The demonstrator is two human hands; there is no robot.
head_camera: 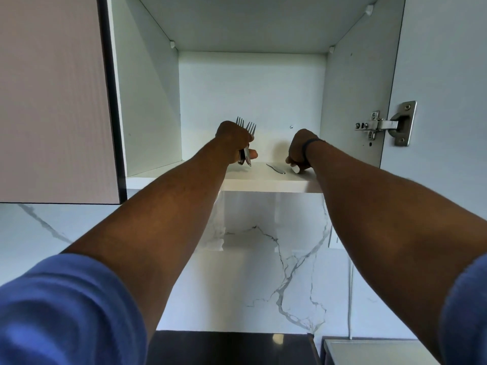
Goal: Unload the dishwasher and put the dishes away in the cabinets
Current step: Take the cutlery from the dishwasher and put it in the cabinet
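- Both hands reach up into an open white cabinet point(147, 101), well apart from each other, with both forearms bare and blue sleeves point(66, 312) pushed up.
- Left hand point(233, 142) is a closed fist clamped on a bundle of forks point(246, 127); the tines stick up above the knuckles and the handle ends poke out below the fist, just over the shelf point(263, 183).
- How many pieces are in that bundle is hard to tell; two sets of tines show, and the fist hides the rest.
- Between the hands, a single utensil point(276, 169) lies flat on the shelf, nearer the right hand and touching neither hand. Only its handle end is clear; its head runs back toward the right hand's shadow, so its kind cannot be told.
- Right hand point(299, 151) is bent down at the wrist with fingers curled, resting low on the shelf, a dark band point(309, 147) round the wrist. A small pale bit shows at its fingertips, but whether it is a nail or something held cannot be made out, so its grip is unclear.
- On the far right, the open door point(448, 75) carries a metal hinge point(387, 125).
- Below the shelf runs a marbled wall point(263, 272); dark and grey surfaces at the bottom edge are cut off.
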